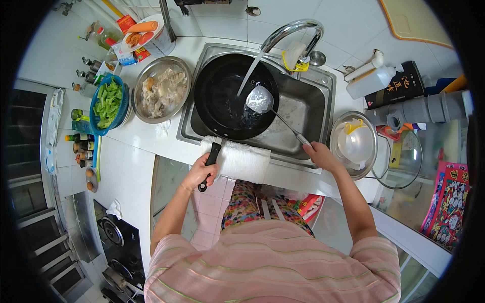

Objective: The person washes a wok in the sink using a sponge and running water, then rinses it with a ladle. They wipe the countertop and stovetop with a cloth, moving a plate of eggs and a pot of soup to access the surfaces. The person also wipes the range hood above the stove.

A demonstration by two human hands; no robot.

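A black wok (223, 87) rests over the left part of a stainless steel sink (326, 113). My left hand (201, 172) grips the wok's black handle (213, 155) in front of the sink. In my right hand (321, 156) is the metal handle of a spatula (260, 99), whose wet blade is inside the wok. Water (251, 74) runs from the curved chrome faucet (291, 23) into the wok. A white cloth (242, 159) hangs over the counter's front edge below the wok.
Left of the sink stand a steel bowl of meat pieces in liquid (161, 92) and a blue basket of green leaves (110, 102). On the right are a steel basin with a strainer (356, 144) and a glass lid (409, 163). A gas stove (117, 242) lies at lower left.
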